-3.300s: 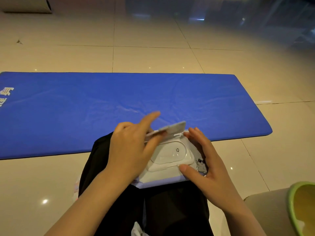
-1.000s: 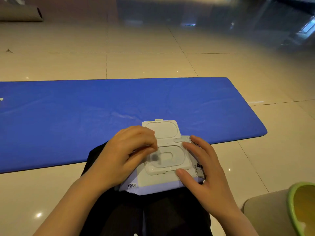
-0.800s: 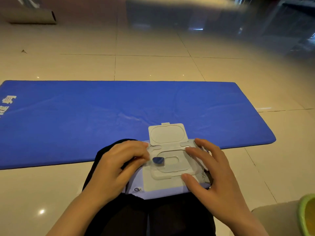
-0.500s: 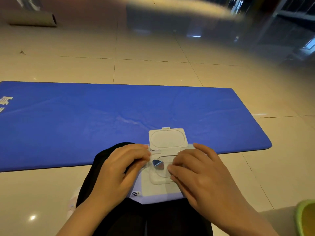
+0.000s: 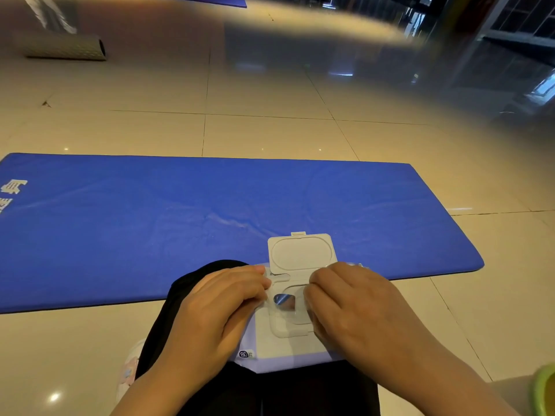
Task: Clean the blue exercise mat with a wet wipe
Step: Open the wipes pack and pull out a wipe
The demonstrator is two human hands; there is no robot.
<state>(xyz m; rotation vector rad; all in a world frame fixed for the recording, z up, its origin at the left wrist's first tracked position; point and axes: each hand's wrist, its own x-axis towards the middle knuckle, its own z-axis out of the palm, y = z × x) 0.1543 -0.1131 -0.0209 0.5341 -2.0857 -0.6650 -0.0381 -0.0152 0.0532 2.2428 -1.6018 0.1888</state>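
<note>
So far the blue exercise mat (image 5: 210,223) lies flat on the tiled floor (image 5: 270,133) just beyond the person's knees, and no wipe touches it. The wet wipe pack (image 5: 288,349) rests on the lap with its flip lid (image 5: 301,252) swung open toward the mat. Both hands work at the opening: the left hand (image 5: 216,310) has curled fingers at the pack's edge, seemingly pinching it, and the right hand (image 5: 354,304) bends its fingers over the inner seal (image 5: 283,300), though its grip is hidden. Pulling a wipe out and all the wiping remain.
</note>
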